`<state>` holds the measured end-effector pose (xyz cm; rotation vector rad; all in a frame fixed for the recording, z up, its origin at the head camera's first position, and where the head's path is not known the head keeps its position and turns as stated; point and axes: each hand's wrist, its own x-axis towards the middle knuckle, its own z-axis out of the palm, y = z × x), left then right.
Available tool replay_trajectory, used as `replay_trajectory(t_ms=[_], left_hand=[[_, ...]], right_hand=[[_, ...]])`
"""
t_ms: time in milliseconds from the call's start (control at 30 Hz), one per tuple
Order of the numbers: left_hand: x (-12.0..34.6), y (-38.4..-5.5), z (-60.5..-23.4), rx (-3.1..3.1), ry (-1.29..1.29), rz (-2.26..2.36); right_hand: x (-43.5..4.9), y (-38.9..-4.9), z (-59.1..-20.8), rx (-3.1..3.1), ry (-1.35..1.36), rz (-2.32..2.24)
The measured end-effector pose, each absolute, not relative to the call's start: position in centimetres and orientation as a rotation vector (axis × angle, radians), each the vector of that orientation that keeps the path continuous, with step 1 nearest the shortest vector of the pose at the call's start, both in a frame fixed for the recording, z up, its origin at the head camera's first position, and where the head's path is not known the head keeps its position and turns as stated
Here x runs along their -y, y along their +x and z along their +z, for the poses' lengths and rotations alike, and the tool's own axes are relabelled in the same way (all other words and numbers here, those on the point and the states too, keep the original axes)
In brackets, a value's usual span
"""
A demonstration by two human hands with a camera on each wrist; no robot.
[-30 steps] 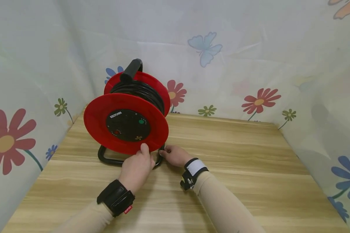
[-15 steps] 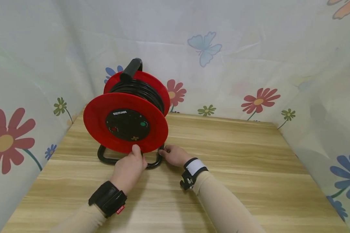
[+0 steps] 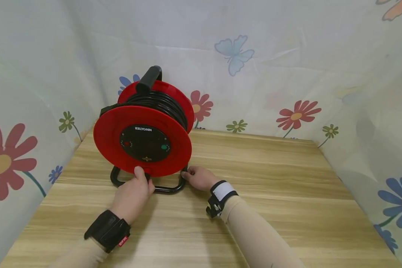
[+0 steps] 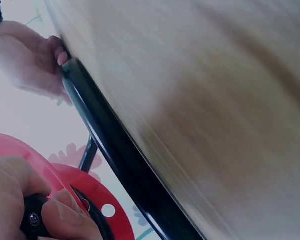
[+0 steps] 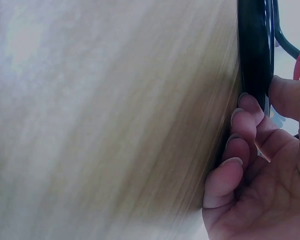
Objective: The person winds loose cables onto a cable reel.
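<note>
A red cable reel [image 3: 102, 139] with a dark center disc [image 3: 144, 143] lettered KELTONN stands on its black tube frame [image 3: 167, 190], left of middle in the head view. Black cable [image 3: 164, 104] is wound between its two flanges. At the bottom of the front flange, my left hand [image 3: 130, 197] grips a small black crank knob [image 4: 34, 215], its thumb against the flange side. My right hand [image 3: 202, 179] pinches the frame's front right corner low at the table, thumb on one side and curled fingers on the other, as the right wrist view shows.
The reel's black carry handle [image 3: 149, 80] juts up over the drum. A black plug-like piece [image 3: 108, 108] sticks out at the upper left rim. Beneath is a wood-grain table [image 3: 271, 193]; a flower-printed cloth [image 3: 264, 89] encloses its back and sides.
My left hand has moved left with the knob, turning the drum clockwise; the lettering now sits level. The black plug-like piece has come into sight at upper left. My right hand stays put.
</note>
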<state>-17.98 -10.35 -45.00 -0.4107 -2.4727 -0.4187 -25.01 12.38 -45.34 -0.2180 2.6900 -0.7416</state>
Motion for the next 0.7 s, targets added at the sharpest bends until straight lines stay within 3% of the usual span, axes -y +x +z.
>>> replay_trajectory(t_ms=[700], left_hand=[[14.0,-18.0,-44.0,2.618,-0.328,-0.562]], right_hand=[[-12.5,-24.8,-45.1,-2.684,-0.233,-0.756]])
